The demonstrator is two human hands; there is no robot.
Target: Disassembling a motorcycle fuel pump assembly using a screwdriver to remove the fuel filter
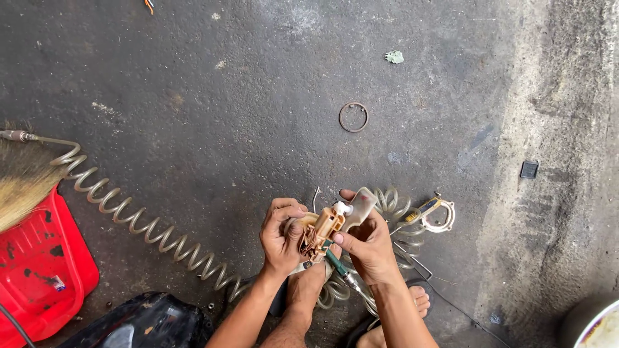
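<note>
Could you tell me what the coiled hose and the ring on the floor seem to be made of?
Coiled hose: likely flexible plastic, translucent and glossy, the dark floor showing through its loops. Ring: probably metal wire, thin, dull brown, perhaps rusted.

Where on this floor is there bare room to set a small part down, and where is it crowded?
Bare concrete floor lies between the coiled hose and the metal ring. A paler strip runs right of the small black square. It is crowded around the left hand and right hand, which hold a tan plastic part over hose loops, and by the red dustpan.
</note>
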